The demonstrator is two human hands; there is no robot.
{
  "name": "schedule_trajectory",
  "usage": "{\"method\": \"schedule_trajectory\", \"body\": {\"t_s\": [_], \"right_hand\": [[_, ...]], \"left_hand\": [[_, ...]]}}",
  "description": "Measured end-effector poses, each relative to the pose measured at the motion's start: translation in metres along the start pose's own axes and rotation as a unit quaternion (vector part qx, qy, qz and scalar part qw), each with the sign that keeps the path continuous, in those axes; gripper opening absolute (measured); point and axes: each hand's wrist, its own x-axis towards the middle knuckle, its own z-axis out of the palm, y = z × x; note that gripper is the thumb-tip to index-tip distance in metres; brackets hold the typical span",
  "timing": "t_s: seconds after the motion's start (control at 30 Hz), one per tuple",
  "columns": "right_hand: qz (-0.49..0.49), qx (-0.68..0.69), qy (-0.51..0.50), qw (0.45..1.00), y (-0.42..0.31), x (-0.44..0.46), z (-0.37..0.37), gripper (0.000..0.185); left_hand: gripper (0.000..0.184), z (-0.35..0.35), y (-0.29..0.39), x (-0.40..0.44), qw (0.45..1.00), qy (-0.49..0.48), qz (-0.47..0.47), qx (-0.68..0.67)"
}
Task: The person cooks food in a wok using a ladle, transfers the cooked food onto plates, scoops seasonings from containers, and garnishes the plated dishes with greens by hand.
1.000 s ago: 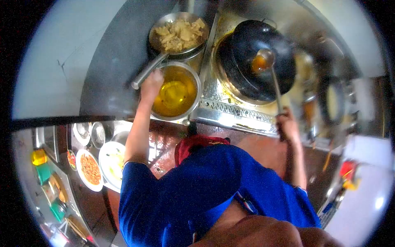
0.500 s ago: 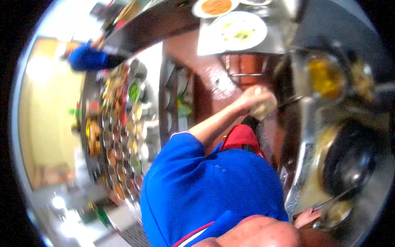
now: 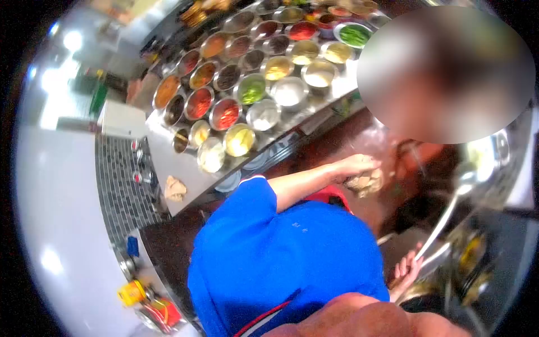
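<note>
Near the front of my body, my left hand (image 3: 358, 165) is closed on a crumpled beige cloth (image 3: 367, 183), which hangs below the fingers. To the lower right, my right hand (image 3: 407, 269) is wrapped round the long handle of a metal ladle (image 3: 443, 224). The ladle's bowl points up and away from me. A second pale handle (image 3: 437, 254) lies close to the right hand; what it belongs to is unclear. Part of the dark wok (image 3: 424, 304) shows beneath the right hand. A pan with yellow contents (image 3: 473, 253) appears blurred at the right.
Many metal bowls of ingredients stand on a long counter (image 3: 168, 151) at the upper left. Another beige cloth (image 3: 175, 189) lies at its near corner. A yellow container (image 3: 132, 292) is at the lower left. A large blurred oval hides the upper right.
The view has swung from the stove towards the ingredient counter. My left hand has left the pan handle and now holds the cloth in front of me. The ladle has come out of the wok.
</note>
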Motion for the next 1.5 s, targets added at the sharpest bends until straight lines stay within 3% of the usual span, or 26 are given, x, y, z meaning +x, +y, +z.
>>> {"method": "schedule_trajectory", "body": {"t_s": [0.13,0.17,0.2,0.23,0.27,0.3,0.33,0.4,0.43,0.5,0.63,0.7,0.77,0.83,0.9,0.93,0.97,1.1,1.17,1.27,1.37,1.4,1.5], "right_hand": [[0.086,0.0,-0.149,0.985,0.035,0.03,0.142,0.053],[0.116,0.005,-0.18,0.977,0.045,0.034,0.178,0.051],[0.134,-0.057,-0.206,0.968,0.062,0.045,0.228,0.05],[0.152,-0.118,-0.22,0.956,0.077,0.047,0.273,0.05],[0.163,-0.153,-0.255,0.941,0.088,0.048,0.309,0.05],[0.172,-0.193,-0.287,0.922,0.097,0.049,0.341,0.05],[0.174,-0.25,-0.306,0.902,0.102,0.051,0.373,0.049],[0.181,-0.304,-0.362,0.862,0.116,0.044,0.44,0.045],[0.189,-0.297,-0.404,0.844,0.125,0.045,0.471,0.045],[0.195,-0.31,-0.442,0.819,0.144,0.042,0.526,0.05],[-0.006,-0.518,-0.541,0.663,0.214,0.08,0.615,0.058],[-0.313,-0.614,-0.55,0.471,0.255,0.102,0.647,0.058],[-0.358,-0.696,-0.508,0.36,0.279,0.112,0.684,0.057],[-0.398,-0.741,-0.471,0.266,0.3,0.118,0.703,0.057],[-0.437,-0.757,-0.446,0.194,0.316,0.123,0.712,0.057],[-0.439,-0.75,-0.456,0.19,0.321,0.123,0.714,0.058],[-0.416,-0.773,-0.451,0.162,0.325,0.122,0.716,0.059],[-0.336,-0.757,-0.519,0.209,0.326,0.122,0.727,0.055],[-0.247,-0.738,-0.548,0.307,0.315,0.124,0.739,0.047],[-0.2,-0.728,-0.565,0.334,0.28,0.12,0.763,0.046],[-0.264,-0.746,-0.546,0.276,0.269,0.124,0.767,0.053],[-0.313,-0.76,-0.524,0.221,0.273,0.129,0.763,0.06],[-0.353,-0.774,-0.508,0.133,0.274,0.137,0.767,0.061]], "left_hand": [[0.063,-0.094,0.011,-0.089,0.971,0.06,0.05,-0.224],[0.054,-0.119,0.017,-0.115,0.958,0.158,0.061,-0.233],[0.039,-0.179,0.012,-0.152,0.945,0.242,0.166,-0.146],[0.024,-0.221,0.011,-0.186,0.913,0.333,0.235,0.028],[0.022,-0.25,0.031,-0.227,0.896,0.359,0.255,0.058],[0.02,-0.266,0.054,-0.263,0.895,0.387,0.218,-0.045],[0.019,-0.301,0.054,-0.284,0.873,0.424,0.234,-0.048],[0.016,-0.361,0.061,-0.339,0.826,0.481,0.279,0.093],[0.017,-0.394,0.057,-0.36,0.831,0.484,0.275,-0.008],[0.02,-0.443,0.063,-0.405,0.824,0.498,0.266,-0.033],[0.017,-0.527,0.08,-0.457,0.785,0.595,0.17,-0.008],[0.014,-0.575,0.077,-0.458,0.78,0.603,0.16,0.037],[0.01,-0.615,0.081,-0.453,0.75,0.637,0.11,0.138],[0.019,-0.664,0.069,-0.439,0.713,0.661,0.074,0.223],[0.029,-0.696,0.069,-0.424,0.681,0.636,-0.08,0.352],[0.034,-0.706,0.07,-0.417,0.655,0.612,-0.157,0.414],[0.037,-0.713,0.066,-0.41,0.667,0.611,-0.163,0.393],[0.044,-0.711,0.078,-0.384,0.708,0.579,-0.207,0.348],[0.047,-0.715,0.078,-0.374,0.723,0.56,-0.22,0.34],[0.036,-0.715,0.078,-0.368,0.699,0.62,-0.207,0.29],[0.031,-0.71,0.093,-0.373,0.676,0.64,-0.193,0.311],[0.03,-0.707,0.095,-0.374,0.674,0.636,-0.188,0.326],[0.029,-0.72,0.092,-0.37,0.644,0.63,-0.198,0.386]]}}
